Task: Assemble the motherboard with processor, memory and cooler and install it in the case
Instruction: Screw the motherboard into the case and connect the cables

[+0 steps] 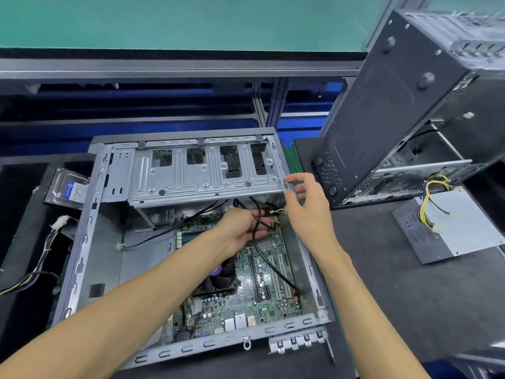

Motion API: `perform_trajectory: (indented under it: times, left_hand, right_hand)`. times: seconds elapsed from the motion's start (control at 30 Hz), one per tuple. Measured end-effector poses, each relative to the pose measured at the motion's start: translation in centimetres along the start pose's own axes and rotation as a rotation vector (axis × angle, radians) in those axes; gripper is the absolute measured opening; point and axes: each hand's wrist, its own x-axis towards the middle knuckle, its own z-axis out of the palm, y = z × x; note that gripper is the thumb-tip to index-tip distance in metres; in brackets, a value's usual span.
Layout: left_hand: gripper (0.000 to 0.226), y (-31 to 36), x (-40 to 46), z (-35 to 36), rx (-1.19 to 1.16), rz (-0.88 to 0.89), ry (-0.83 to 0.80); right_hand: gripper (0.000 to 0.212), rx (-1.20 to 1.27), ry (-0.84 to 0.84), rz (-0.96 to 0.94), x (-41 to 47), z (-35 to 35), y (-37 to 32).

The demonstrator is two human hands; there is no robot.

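Where the dark worktop (pixel 382 283) meets the person's forearms, an open grey case (pixel 90 233) lies on its side, its drive cage (pixel 202 170) swung up along the far edge. Second case (pixel 382 110), black, stands tilted at the right rear. Motherboard (pixel 262 291), green, sits inside the lying case, toward its right wall, with the black cooler (pixel 218 277) mounted near its middle, partly hidden by the left forearm. Power supply (pixel 459 225), grey, rests on the worktop right of the case, yellow and black leads curling from it. Hard drive (pixel 69 188), blue label, lies just beyond the case's left wall. Left hand (pixel 240 228): fingers curled around thin black cables (pixel 255 242) at the board's far end. Right hand (pixel 306 203): thumb and forefinger pinching a small white connector (pixel 278 212), remaining fingers loosely spread beside the cage's right corner.
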Motion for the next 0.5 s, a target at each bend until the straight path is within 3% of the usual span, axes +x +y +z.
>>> perform_trajectory:
  times: [0.27, 0.5]
  left_hand:
    - [0.022, -0.5, -1.0, 0.2, 0.165, 0.164, 0.057]
    - [0.010, -0.1, -0.9, 0.6, 0.091, 0.132, 0.041]
  right_hand:
    - [0.022, 0.007, -0.004, 0.005, 0.0, 0.0, 0.0]
    - [0.022, -0.002, 0.003, 0.003, 0.0, 0.0, 0.1]
